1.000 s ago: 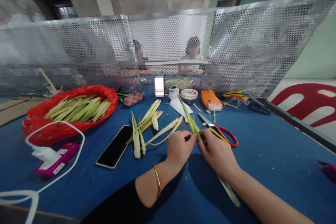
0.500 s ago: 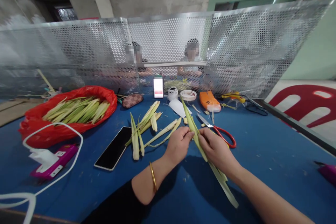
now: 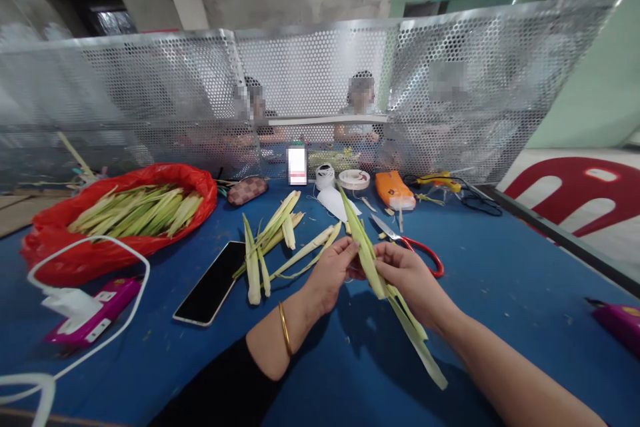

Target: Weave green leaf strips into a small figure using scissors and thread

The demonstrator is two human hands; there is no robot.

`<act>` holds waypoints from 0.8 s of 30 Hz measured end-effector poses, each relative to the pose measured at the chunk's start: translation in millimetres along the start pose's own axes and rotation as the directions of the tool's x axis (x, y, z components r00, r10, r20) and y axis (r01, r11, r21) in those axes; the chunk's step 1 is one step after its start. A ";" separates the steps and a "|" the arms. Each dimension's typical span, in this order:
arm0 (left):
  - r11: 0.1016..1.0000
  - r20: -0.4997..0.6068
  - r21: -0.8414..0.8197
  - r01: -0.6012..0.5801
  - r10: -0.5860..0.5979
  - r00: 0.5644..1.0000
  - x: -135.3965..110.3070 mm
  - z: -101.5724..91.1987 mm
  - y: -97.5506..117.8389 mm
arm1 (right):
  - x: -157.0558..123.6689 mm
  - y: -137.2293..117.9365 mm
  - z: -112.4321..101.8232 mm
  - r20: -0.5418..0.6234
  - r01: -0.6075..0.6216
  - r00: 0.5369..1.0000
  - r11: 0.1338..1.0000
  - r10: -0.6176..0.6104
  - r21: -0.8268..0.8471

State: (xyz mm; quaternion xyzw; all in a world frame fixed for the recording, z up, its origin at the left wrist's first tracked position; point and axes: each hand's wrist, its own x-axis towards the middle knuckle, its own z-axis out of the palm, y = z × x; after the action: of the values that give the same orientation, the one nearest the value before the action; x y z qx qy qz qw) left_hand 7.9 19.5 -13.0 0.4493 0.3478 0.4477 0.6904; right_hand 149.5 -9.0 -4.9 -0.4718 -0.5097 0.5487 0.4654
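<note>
Between my two hands is a bundle of pale green corn husk strips (image 3: 371, 267), its narrow tip pointing away and its loose ends trailing toward me on the right. My left hand (image 3: 334, 273) pinches the husk from the left side, thumb and fingers closed. From the right, my right hand (image 3: 404, 280) has its fingers curled around the same strips. Beyond the right hand lie red-handled scissors (image 3: 425, 255), blades partly under no cover and pointing up-left. Several loose husk pieces (image 3: 254, 273) are spread on the blue table left of my left hand.
A red plastic bag (image 3: 45, 247) full of husks stands left, by a purple power strip (image 3: 117, 300) with a white cable. A dark phone (image 3: 210, 287) lies nearby. String (image 3: 325, 177), tape (image 3: 354, 179) and an orange packet (image 3: 394, 189) stand before a perforated metal screen (image 3: 310, 73); people sit behind it.
The view has shifted slightly. My left hand has turned a little, with its fingers now reaching under the husk; both hands still hold the strips.
</note>
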 end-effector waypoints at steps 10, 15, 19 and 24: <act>0.987 -0.061 0.150 0.052 -0.043 0.997 -12.0 13.4 -0.5 | -5.3 1.7 -3.6 -0.025 0.265 0.933 0.736 -0.358 -0.623; 0.987 -0.119 0.150 0.052 -0.034 0.992 -7.3 8.2 4.4 | -3.0 -1.3 -5.3 -0.034 0.239 0.951 0.801 -0.307 -0.548; 0.896 -0.200 0.439 -0.072 0.175 0.964 -6.3 7.3 -0.4 | -4.4 1.3 -3.6 -0.068 0.235 0.926 0.707 -0.372 -0.667; 0.510 -0.231 0.847 -0.150 0.608 0.760 -13.2 9.1 -5.9 | -4.3 3.2 -6.2 -0.152 0.188 0.892 0.655 -0.426 -0.732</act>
State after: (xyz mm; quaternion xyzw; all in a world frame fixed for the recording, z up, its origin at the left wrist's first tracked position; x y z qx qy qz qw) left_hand 13.0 3.2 -14.3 0.6384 0.5620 0.4933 0.1821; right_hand 156.0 -12.7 -8.2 -0.5978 -0.6719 0.1447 0.4126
